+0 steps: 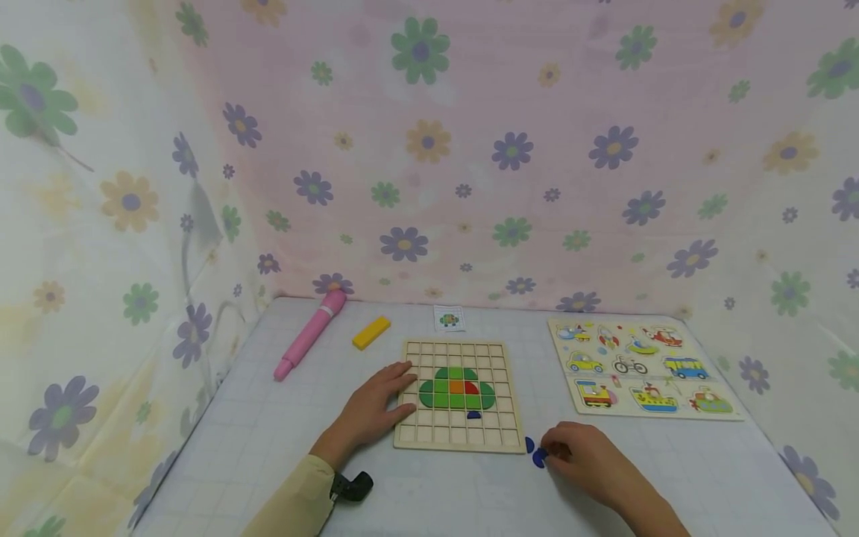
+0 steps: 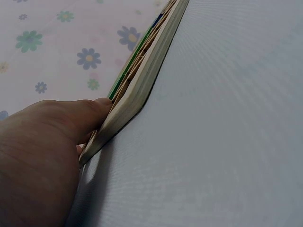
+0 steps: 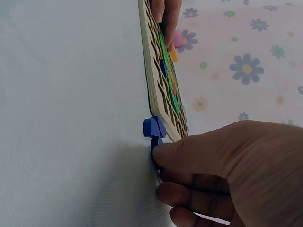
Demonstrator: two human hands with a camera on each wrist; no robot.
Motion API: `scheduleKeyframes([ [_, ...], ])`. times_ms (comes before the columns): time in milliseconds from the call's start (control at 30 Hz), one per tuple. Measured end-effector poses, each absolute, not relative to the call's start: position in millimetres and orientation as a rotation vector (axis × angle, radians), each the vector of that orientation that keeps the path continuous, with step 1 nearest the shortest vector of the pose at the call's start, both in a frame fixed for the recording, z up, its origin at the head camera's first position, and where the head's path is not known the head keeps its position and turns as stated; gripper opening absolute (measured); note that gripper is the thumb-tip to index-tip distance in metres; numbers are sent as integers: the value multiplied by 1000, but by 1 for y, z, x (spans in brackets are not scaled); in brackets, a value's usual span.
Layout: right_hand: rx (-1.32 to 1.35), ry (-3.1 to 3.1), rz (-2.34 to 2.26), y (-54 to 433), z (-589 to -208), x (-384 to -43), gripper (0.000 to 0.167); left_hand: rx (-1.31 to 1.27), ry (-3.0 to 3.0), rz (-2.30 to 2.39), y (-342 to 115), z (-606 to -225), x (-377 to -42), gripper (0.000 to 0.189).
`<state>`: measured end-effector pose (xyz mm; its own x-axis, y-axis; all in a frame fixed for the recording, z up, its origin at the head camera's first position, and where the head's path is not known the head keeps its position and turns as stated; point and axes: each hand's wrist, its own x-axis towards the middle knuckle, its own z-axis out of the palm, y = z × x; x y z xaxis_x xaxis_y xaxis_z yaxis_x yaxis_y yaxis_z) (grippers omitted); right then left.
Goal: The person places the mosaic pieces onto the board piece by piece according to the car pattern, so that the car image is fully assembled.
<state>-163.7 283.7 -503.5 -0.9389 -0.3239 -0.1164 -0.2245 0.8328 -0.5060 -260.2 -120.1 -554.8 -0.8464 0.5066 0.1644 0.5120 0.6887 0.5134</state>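
Note:
A square wooden grid board [image 1: 459,438] lies on the table with green, orange and red pieces forming a rounded shape in its cells. A small dark blue piece [image 1: 474,415] sits in the grid below them. My left hand [image 1: 376,403] rests on the board's left edge, thumb and fingers spread over the rim. Beyond the board's near right corner, my right hand [image 1: 587,456] pinches a blue half-round piece [image 3: 155,152] between thumb and fingers, low at the table. Another blue piece [image 1: 529,444] lies between that hand and the board's corner.
A small picture card [image 1: 449,318] lies behind the board. To the left are a yellow block [image 1: 371,333] and a pink pen-shaped object [image 1: 310,336]. A wooden vehicle puzzle [image 1: 644,369] lies at right. Flowered cloth [image 1: 463,171] encloses the table's back and sides.

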Motion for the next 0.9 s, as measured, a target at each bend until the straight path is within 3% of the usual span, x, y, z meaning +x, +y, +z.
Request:
scheduleKeyframes([
  [900,-566,3029,-674,278,-497,-171,24,-871,-2877,-897,-120,-555,-261,58],
])
